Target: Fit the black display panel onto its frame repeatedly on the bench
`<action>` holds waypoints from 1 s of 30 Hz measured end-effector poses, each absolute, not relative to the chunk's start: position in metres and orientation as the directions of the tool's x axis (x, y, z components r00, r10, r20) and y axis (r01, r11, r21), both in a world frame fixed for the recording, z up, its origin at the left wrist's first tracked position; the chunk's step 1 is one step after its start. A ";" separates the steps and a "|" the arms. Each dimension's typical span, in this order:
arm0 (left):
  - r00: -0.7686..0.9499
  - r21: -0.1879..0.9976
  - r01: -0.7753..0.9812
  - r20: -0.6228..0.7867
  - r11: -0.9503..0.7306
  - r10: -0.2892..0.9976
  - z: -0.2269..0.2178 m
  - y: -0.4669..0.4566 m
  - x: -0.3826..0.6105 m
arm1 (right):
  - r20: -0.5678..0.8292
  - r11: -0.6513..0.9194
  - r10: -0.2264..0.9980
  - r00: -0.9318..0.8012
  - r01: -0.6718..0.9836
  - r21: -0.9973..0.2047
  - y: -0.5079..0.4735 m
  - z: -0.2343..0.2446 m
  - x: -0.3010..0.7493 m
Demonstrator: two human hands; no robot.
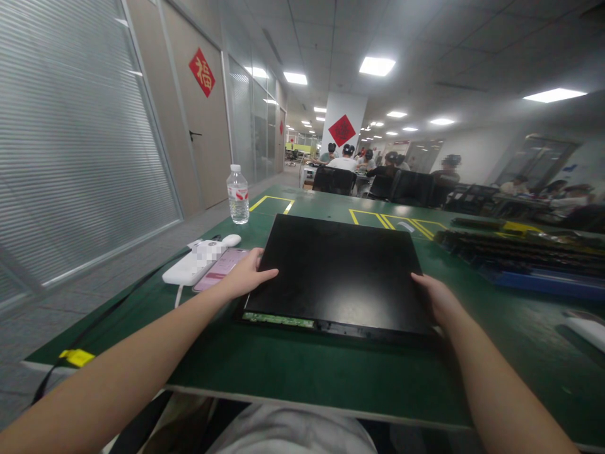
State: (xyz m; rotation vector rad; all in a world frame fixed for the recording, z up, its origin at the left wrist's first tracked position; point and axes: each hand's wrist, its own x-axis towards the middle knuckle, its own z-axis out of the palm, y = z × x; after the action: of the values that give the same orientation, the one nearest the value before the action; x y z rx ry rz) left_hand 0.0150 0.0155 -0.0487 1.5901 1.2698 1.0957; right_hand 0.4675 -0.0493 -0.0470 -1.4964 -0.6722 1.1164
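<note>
A black display panel (340,271) lies in front of me, just over the green table (283,366). Along its near edge shows a strip of green circuit board (278,320). My left hand (249,275) grips the panel's left edge, thumb on the face and fingers mostly hidden at the side. At the opposite edge, my right hand (437,299) holds on with its thumb at the border; its other fingers are hidden. I cannot tell whether the panel touches the table or is slightly raised.
Left of the panel are a phone (220,270), a white device (193,261) with a cable and a water bottle (238,195). Dark stacked panels (510,252) lie by a blue tray (548,284) at right. Yellow tape (271,198) marks the table; people sit beyond.
</note>
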 end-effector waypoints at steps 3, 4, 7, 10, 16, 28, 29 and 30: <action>0.161 0.949 0.251 0.156 -0.193 0.975 -0.050 0.015 0.016 | -0.291 -0.240 0.879 0.378 -0.176 -0.955 -0.049 -0.047 0.467; 0.170 0.950 0.234 0.167 -0.205 0.971 -0.050 0.015 0.017 | -0.296 -0.241 0.879 0.375 -0.185 -0.953 -0.049 -0.047 0.467; 0.204 0.951 0.194 0.203 -0.242 0.958 -0.049 0.012 0.020 | -0.306 -0.242 0.875 0.375 -0.208 -0.948 -0.049 -0.047 0.468; 0.222 0.946 0.191 0.220 -0.263 0.950 -0.047 0.010 0.022 | -0.296 -0.234 0.876 0.381 -0.202 -0.951 -0.049 -0.048 0.470; 0.252 0.944 0.209 0.199 -0.254 0.947 -0.048 0.011 0.020 | -0.263 -0.211 0.885 0.384 -0.171 -0.962 -0.046 -0.052 0.475; 0.165 0.900 0.339 0.230 -0.274 0.959 -0.054 0.018 0.014 | -0.340 -0.287 0.850 0.403 -0.186 -0.940 -0.048 -0.047 0.469; 0.157 0.898 0.349 0.227 -0.269 0.961 -0.053 0.018 0.014 | -0.347 -0.296 0.848 0.400 -0.186 -0.937 -0.048 -0.046 0.468; 0.147 0.897 0.357 0.222 -0.261 0.964 -0.052 0.018 0.014 | -0.353 -0.303 0.847 0.397 -0.186 -0.935 -0.049 -0.046 0.468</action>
State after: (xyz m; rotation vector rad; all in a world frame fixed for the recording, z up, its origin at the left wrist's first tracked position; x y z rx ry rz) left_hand 0.0136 0.0177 -0.0521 1.7289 1.2755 1.1056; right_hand 0.4676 -0.0487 -0.0457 -1.5377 -0.6115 1.1584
